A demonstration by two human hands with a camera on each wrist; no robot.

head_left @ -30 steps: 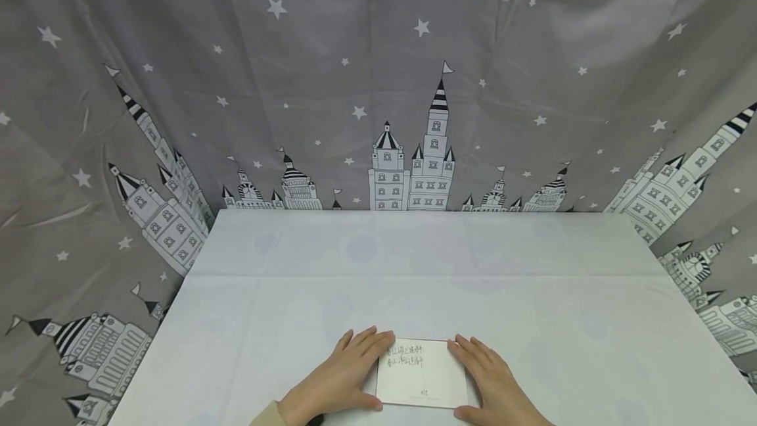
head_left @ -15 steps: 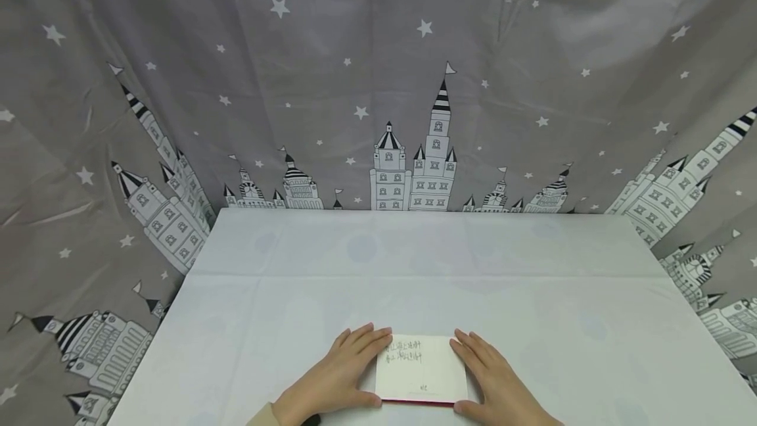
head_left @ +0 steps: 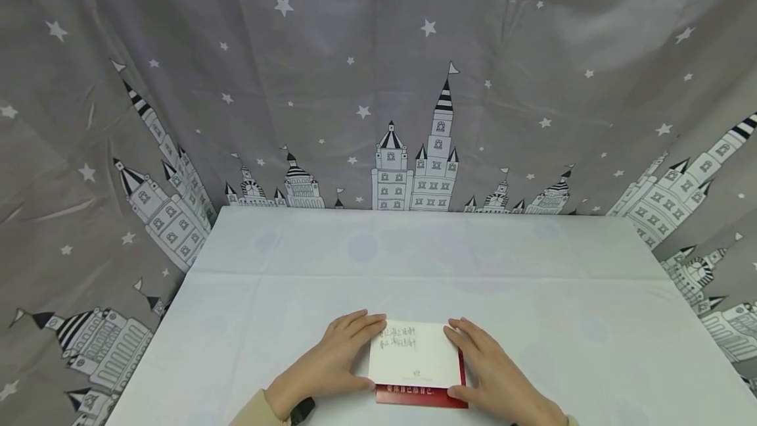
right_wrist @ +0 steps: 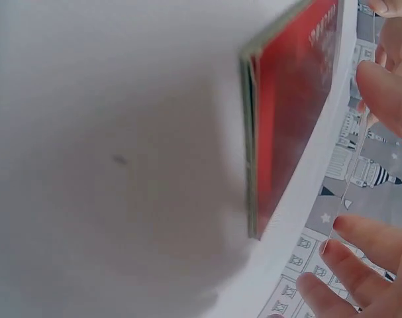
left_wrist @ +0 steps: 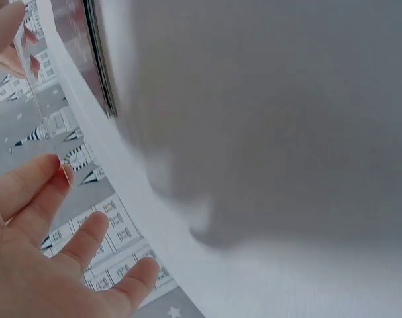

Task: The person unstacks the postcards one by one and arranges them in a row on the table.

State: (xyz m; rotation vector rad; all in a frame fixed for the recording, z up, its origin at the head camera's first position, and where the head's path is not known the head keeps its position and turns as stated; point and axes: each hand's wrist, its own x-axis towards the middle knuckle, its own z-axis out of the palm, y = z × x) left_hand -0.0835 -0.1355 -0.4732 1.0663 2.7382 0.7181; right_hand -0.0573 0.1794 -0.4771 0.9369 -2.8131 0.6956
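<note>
A white postcard with handwritten lines at its upper left is held between both hands. My left hand pinches its left edge, thumb at the near corner and fingertips at the far one. At the opposite edge, my right hand holds it the same way. Beneath lies a stack of red cards with white printed characters, partly covered by the postcard. The right wrist view shows the postcard's thin edge raised above the red stack, with a gap between them.
A white tablecloth covers the table. Behind and at the sides hangs a grey curtain printed with stars and castles. A dark band sits at the left wrist, by a beige sleeve.
Both hands have raised the postcard off the red stack and shifted it slightly away from the body. The red printed card beneath has come into view along the near and right edges.
</note>
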